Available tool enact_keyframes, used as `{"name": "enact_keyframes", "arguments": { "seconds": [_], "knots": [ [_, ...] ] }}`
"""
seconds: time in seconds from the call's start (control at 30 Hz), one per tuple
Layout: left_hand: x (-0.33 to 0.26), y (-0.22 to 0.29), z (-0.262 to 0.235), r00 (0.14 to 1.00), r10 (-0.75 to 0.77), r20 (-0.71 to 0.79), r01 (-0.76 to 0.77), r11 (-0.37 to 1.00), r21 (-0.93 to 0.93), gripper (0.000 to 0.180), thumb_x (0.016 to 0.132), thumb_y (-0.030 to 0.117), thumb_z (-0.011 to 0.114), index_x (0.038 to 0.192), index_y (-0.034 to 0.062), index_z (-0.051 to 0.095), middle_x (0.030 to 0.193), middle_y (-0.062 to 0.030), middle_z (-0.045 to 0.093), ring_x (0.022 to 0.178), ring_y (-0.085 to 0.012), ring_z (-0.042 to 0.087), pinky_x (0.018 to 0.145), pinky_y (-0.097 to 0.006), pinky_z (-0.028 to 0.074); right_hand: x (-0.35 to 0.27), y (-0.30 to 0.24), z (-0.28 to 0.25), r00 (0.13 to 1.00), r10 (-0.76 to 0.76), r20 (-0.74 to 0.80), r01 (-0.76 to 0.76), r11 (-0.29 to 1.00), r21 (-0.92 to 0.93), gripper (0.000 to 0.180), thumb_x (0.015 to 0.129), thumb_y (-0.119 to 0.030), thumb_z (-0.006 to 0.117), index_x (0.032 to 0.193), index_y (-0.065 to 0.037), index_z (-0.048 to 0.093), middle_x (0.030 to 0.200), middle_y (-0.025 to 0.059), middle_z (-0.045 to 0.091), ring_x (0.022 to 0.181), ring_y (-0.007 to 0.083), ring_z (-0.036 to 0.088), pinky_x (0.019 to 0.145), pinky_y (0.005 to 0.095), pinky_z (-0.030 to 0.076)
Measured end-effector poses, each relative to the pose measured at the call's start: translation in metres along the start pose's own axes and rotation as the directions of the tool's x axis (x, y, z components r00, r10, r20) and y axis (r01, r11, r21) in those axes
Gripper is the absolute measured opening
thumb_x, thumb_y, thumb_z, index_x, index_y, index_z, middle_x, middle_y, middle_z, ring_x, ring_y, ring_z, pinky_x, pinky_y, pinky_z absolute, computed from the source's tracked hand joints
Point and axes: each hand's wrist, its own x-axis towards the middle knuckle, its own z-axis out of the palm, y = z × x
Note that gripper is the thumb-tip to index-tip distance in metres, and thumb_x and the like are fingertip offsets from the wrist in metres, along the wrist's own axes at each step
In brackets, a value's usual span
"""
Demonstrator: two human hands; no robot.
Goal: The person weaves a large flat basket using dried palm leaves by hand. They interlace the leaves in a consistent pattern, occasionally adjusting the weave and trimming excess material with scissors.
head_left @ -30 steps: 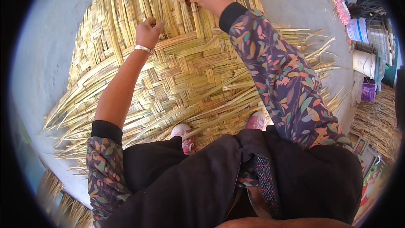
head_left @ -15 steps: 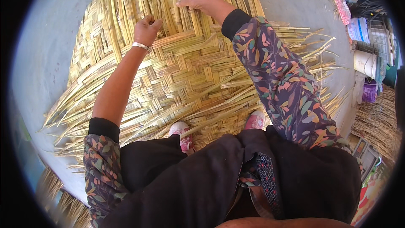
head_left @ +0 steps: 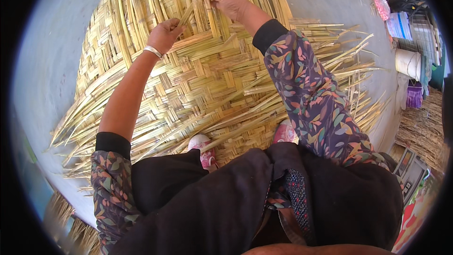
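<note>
A large mat [head_left: 188, 82] of flat yellow-green reed strips, woven in a diagonal pattern, lies under me. My left hand [head_left: 165, 35], with a pale bracelet at the wrist, is closed in a pinch on a reed strip [head_left: 187, 15] that slants up from the weave. Farther right, my right hand [head_left: 226, 1] hovers over the long upright strips [head_left: 207, 16], its fingers apart and slightly blurred. Whether its fingertips touch a strip is hard to see.
Loose strip ends [head_left: 351, 61] fan out at the mat's right and left sides. My pink-and-white shoes [head_left: 204, 148] rest on its near part. Along the right stand a white bucket [head_left: 408, 63], a purple container [head_left: 414, 95] and a heap of dry stalks [head_left: 422, 130].
My right hand has opened from a closed grip and shifted slightly right. The left hand has moved a little, and a slanted strip now shows at its fingertips.
</note>
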Motion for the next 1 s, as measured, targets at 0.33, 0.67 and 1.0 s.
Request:
{"name": "enact_keyframes", "arguments": {
  "seconds": [0.33,0.67,1.0],
  "knots": [
    [-0.003,0.014,-0.002,0.999,-0.020,0.040,0.008,0.962,0.272,0.031,0.083,0.034,0.066,0.103,0.0109,0.068,0.090,-0.0115,0.067,0.084,-0.0201,0.063,0.076,-0.031,0.048,-0.068,0.047,-0.002,0.834,0.086,-0.545,-0.162,0.983,-0.093,0.021,0.090,-0.010,0.056,0.109,-0.004,0.060,0.083,0.0080,0.065,0.058,0.0106,0.060,0.054,0.0243,0.051],
    [-0.003,0.081,0.052,0.897,0.402,-0.186,-0.397,0.916,0.066,0.030,0.080,0.022,0.068,0.106,0.0062,0.065,0.111,-0.0137,0.063,0.100,-0.0260,0.062,0.088,-0.035,0.048,-0.087,0.059,-0.026,0.826,0.166,-0.538,-0.017,0.962,0.272,0.020,0.089,-0.009,0.053,0.107,-0.007,0.062,0.086,0.0062,0.062,0.071,0.0126,0.058,0.065,0.0266,0.050],
    [0.032,0.139,0.083,0.997,-0.014,0.072,-0.005,0.967,0.253,0.036,0.075,0.040,0.070,0.090,0.0074,0.071,0.072,-0.0127,0.066,0.070,-0.0268,0.064,0.068,-0.039,0.049,-0.095,0.052,-0.092,0.934,0.156,-0.322,0.083,0.781,0.619,0.016,0.088,-0.022,0.055,0.084,-0.006,0.056,0.089,0.0039,0.059,0.086,0.0169,0.057,0.083,0.0333,0.049]
  ]
}}
